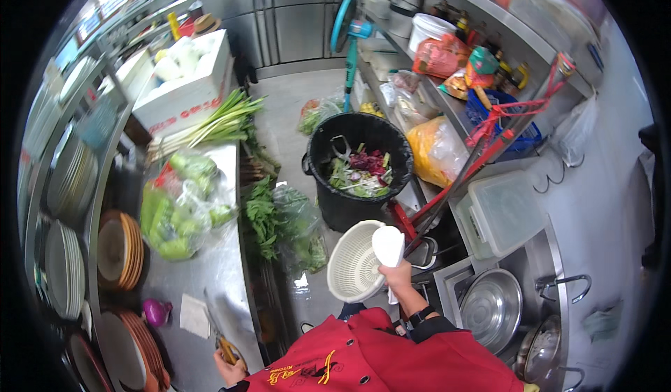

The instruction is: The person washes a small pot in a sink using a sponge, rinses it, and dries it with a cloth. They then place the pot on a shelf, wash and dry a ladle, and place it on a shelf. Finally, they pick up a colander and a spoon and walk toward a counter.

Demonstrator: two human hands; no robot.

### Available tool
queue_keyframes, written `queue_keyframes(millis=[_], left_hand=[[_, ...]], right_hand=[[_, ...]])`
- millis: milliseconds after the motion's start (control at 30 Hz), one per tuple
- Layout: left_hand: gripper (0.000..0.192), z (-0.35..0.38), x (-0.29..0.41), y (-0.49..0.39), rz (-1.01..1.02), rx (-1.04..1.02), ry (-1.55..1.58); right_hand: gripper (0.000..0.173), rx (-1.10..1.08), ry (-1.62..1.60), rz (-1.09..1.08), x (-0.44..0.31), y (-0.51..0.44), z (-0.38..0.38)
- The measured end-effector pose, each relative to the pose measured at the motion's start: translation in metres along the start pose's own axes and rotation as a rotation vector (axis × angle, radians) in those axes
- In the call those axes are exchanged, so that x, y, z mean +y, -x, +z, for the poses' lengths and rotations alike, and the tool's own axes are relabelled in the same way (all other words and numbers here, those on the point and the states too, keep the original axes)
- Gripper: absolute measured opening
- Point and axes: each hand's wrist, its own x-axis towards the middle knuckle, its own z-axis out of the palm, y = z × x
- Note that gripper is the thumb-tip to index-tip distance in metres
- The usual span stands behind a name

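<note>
Low at the left, over the steel counter (pixel 204 276), my left hand (pixel 230 370) grips the orange handle of a pair of scissors (pixel 226 347). Their blades point away from me, beside a pale square cloth (pixel 194 316). A purple onion (pixel 157 313) lies further left. My right hand (pixel 398 278) holds a white plastic colander (pixel 352 266) by its rim, tilted above the floor, together with a smooth white object (pixel 388 246) that I cannot identify. Beyond the colander stands a black bin (pixel 335 211) containing vegetable scraps (pixel 361 171).
Bagged green vegetables (pixel 181 208) and long green stalks (pixel 220 124) lie on the counter; leafy greens (pixel 262 213) are beside it. Stacked plates (pixel 126 250) fill the left rack. At right are red-handled poles (pixel 456 182), a lidded plastic box (pixel 506 213) and a sink with a steel basin (pixel 491 310).
</note>
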Motion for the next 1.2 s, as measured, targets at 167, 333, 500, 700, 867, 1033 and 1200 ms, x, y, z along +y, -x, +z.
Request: queue_keyframes(millis=[167, 333, 500, 700, 867, 1033, 1200], left_hand=[[0.051, 0.160, 0.161, -0.055, 0.240, -0.369, 0.031], [0.051, 0.340, 0.328, -0.099, 0.602, -0.862, -0.056], [0.052, 0.515, 0.491, -0.080, 0.909, -1.064, -0.085], [0.047, 0.666, 0.624, -0.023, 0.963, -1.312, -0.294], [0.042, 0.738, 0.666, 0.008, 1.243, -1.380, -0.433], [0.039, 0.835, 0.677, 0.026, 1.588, -1.241, -0.457], [0.040, 0.900, 0.666, 0.029, 1.764, -1.154, -0.198]], right_hand=[[0.031, -0.055, 0.097, -0.240, 0.001, -0.032, -0.028], [0.042, -0.077, 0.239, -0.246, -0.003, -0.050, -0.072], [0.046, -0.105, 0.324, -0.112, -0.008, -0.053, -0.106], [0.049, -0.119, 0.324, -0.127, -0.012, -0.048, -0.137], [0.048, -0.036, 0.160, -0.153, 0.003, -0.040, -0.152], [0.048, 0.035, 0.115, -0.136, 0.013, -0.037, -0.155], [0.048, 0.068, 0.130, -0.057, 0.009, -0.032, -0.153]])
